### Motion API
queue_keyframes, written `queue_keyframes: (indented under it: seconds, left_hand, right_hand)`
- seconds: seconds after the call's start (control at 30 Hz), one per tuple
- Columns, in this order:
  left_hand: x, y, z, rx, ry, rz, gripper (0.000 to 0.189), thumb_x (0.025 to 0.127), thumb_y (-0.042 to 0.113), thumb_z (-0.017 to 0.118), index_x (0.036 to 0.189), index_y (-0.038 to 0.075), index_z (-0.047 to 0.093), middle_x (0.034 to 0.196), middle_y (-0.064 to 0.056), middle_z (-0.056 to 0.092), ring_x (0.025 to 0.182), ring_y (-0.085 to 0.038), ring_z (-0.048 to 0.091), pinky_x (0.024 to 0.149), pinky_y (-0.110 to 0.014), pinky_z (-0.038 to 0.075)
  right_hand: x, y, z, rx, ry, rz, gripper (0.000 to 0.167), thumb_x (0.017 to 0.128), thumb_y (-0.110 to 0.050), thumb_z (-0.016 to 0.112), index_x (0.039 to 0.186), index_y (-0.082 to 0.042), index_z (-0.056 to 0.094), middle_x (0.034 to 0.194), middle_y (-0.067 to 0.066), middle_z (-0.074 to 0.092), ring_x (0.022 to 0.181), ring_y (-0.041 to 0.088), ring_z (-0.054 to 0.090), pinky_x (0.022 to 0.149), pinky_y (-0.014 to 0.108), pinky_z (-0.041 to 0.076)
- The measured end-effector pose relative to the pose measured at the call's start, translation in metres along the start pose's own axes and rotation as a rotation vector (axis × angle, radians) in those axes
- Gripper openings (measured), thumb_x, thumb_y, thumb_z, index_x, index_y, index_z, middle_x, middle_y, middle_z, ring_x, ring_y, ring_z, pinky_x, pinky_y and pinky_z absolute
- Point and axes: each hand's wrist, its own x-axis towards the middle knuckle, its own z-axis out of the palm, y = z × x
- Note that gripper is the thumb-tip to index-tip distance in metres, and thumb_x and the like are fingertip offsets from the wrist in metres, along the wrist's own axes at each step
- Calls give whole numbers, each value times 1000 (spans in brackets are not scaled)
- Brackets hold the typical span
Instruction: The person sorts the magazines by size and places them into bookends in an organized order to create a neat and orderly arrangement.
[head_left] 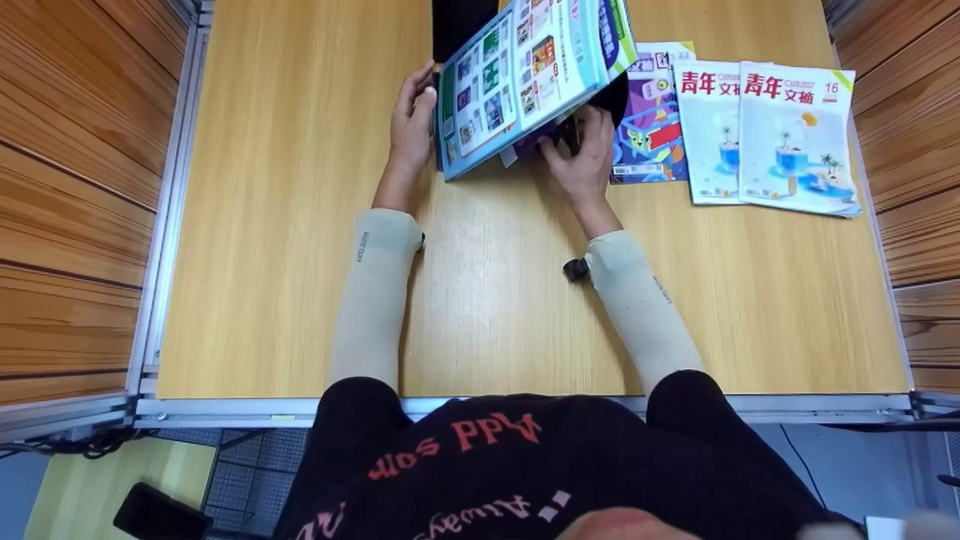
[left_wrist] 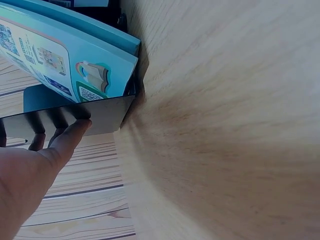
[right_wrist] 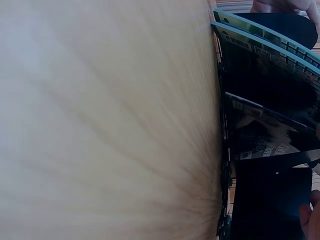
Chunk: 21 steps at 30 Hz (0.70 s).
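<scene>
A black desktop book rack (right_wrist: 275,200) stands at the table's far side, with upright dividers. Light-blue booklets (head_left: 517,82) lean to the right in it, their printed covers upward. My left hand (head_left: 411,124) rests at the rack's left end, and its fingertips press the outer face of the black end panel (left_wrist: 107,114). My right hand (head_left: 581,161) reaches into the right part of the rack with bent fingers. Near its thumb stands a dark purple magazine (right_wrist: 265,130) beside a black divider (right_wrist: 280,161). The booklets partly hide what those fingers touch.
Right of the rack lies a purple-covered magazine (head_left: 649,139). Farther right, two white magazines (head_left: 799,142) with red titles overlap. Metal rails and wooden side walls border the table (head_left: 495,300). A dark phone-like object (head_left: 161,514) lies low at the left.
</scene>
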Motion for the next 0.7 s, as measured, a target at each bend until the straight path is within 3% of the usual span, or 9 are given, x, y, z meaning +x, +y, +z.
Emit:
queue_keyframes:
  seconds: [0.27,0.5,0.7]
  left_hand:
    - [1,0,0,1,0,-2,43,101,19,40,143,14,44,144,-1,45,135,-17,38,104,-20,36]
    - [4,-3,-1,-3,-6,0,43,101,19,41,143,15,45,144,-2,45,133,-12,40,104,-25,38]
    - [3,-4,-2,-14,-9,1,43,101,20,41,143,14,44,145,-3,44,136,-16,38,104,-24,37]
  right_hand:
    - [1,-5,-3,124,0,78,49,81,-22,73,120,0,53,107,15,52,100,25,52,89,28,41]
    - [5,-3,-2,78,-7,99,47,82,-23,74,119,-2,54,111,14,50,101,24,55,89,29,43]
    - [5,-6,-6,98,-33,121,52,80,-30,76,121,-6,53,114,12,48,103,20,55,89,28,44]
